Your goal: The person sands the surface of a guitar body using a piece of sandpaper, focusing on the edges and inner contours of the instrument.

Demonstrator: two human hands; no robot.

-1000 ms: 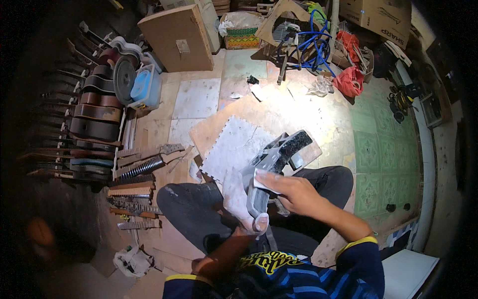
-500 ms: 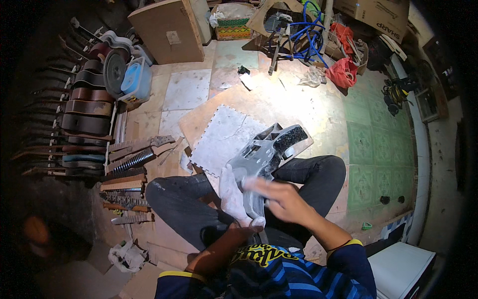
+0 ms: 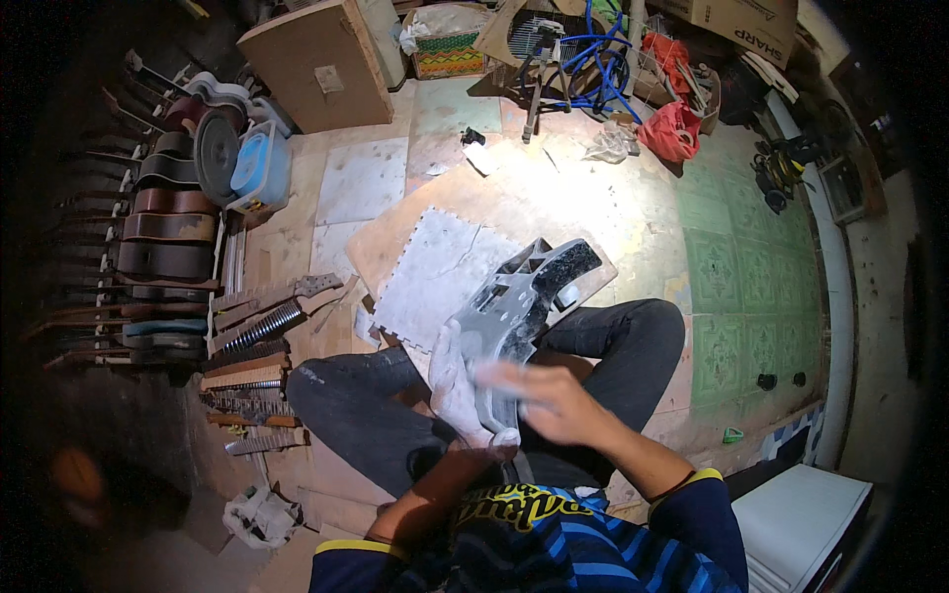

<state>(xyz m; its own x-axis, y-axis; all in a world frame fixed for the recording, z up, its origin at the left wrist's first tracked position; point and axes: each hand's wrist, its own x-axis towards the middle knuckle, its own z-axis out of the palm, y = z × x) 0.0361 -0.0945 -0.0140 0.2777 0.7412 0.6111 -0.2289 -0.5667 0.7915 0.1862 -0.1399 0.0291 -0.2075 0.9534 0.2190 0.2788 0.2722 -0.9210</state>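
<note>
An electric guitar body (image 3: 514, 301), grey with black patches along its edge, lies slanted across my lap. My left hand (image 3: 455, 387), coated in white dust, grips its near left side, the thumb by the lower end. Over the near part of the body, my right hand (image 3: 549, 395) lies across the surface, its fingers pointing left. Motion smears those fingertips, so anything under them cannot be made out. Beneath the far part of the body is a white, dusty foam mat (image 3: 435, 267) with a toothed edge, lying on a brown board (image 3: 390, 232).
Guitar necks (image 3: 272, 308) lie on the floor to the left, near a rack of several guitars (image 3: 168, 227). A blue tub (image 3: 259, 163) stands beside them. Far off are a coiled blue hose (image 3: 613, 74) and a red bag (image 3: 672, 130). A white cabinet (image 3: 806, 524) is at lower right.
The view has shifted slightly. My left hand keeps its grip on the guitar body, while my right hand, blurred in both frames, stays over the same near part.
</note>
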